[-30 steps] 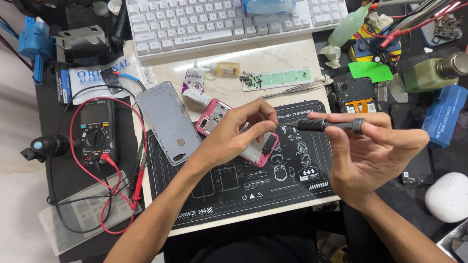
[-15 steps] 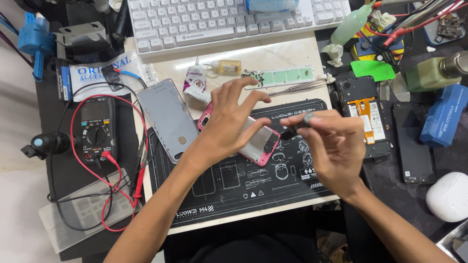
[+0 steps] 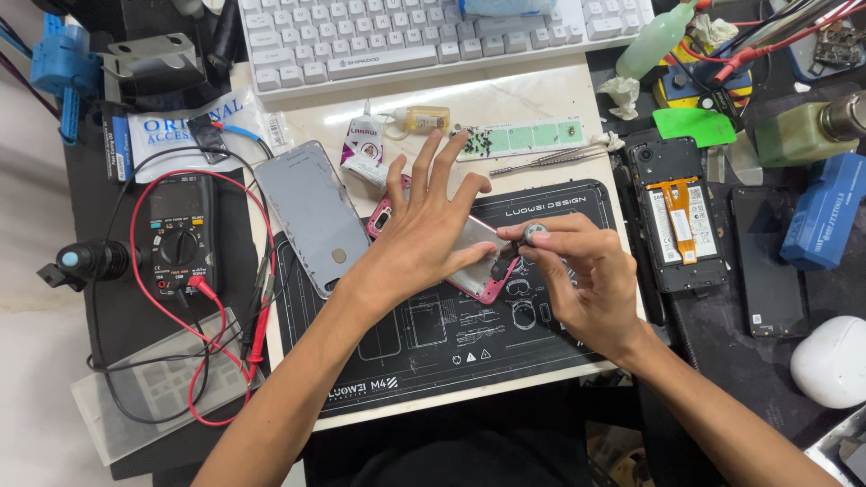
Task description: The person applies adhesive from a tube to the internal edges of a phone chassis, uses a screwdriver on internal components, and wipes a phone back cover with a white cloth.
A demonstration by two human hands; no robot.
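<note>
My left hand (image 3: 424,230) lies flat, fingers spread, pressing down on a pink-framed phone (image 3: 478,271) that rests on the black work mat (image 3: 433,343). My right hand (image 3: 577,280) grips a screwdriver (image 3: 534,236) upright, its round cap facing the camera and its tip at the phone's lower right corner. The middle of the phone is hidden under my left palm; only its pink ends show.
A grey phone back cover (image 3: 311,215) lies left of the mat, a multimeter (image 3: 180,236) with red leads further left. Glue tube (image 3: 361,144), screw strip (image 3: 519,140), tweezers (image 3: 550,160) and keyboard (image 3: 433,36) lie behind. An opened black phone (image 3: 677,221) sits to the right.
My right hand has brought the screwdriver from level above the mat to upright on the phone's corner. My left hand has flattened and spread its fingers over the phone.
</note>
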